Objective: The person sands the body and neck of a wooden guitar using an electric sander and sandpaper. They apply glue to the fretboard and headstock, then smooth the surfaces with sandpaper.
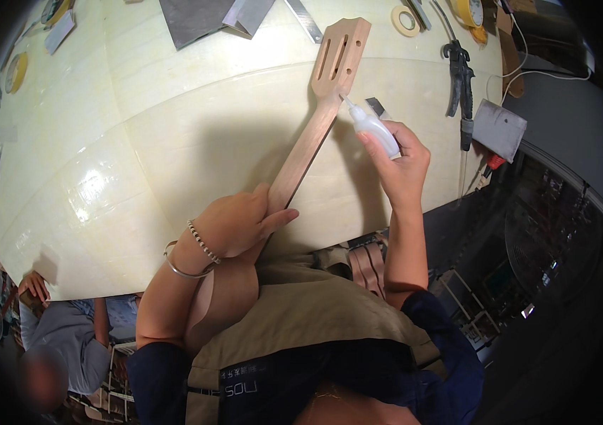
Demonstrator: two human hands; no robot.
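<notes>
Gripping a wooden guitar neck [308,145], the left hand [241,221] is curled around its lower part, thumb laid across the wood; the neck's lower end is hidden behind hand and forearm. The neck slants up over the counter [53,212] to a slotted headstock [342,60], though whether any of it rests on the surface cannot be told. Closed around a white squeeze bottle [379,136], the right hand [407,161] tilts it so that its thin nozzle points at the edge where the headstock meets the shaft; whether the tip touches the wood is too small to tell. A small dark piece [376,108] lies just beside the bottle. On the left wrist sit a beaded bracelet [204,242] and a metal bangle [182,268]. Along the far side of the counter lie a dark sheet [189,25], a metal ruler [304,20] and a pale tape roll [415,30]. A black air gun [460,81] lies toward the right, near a whitish box [499,131]. At lower left, a co-worker's hand [34,286] rests at the edge.
</notes>
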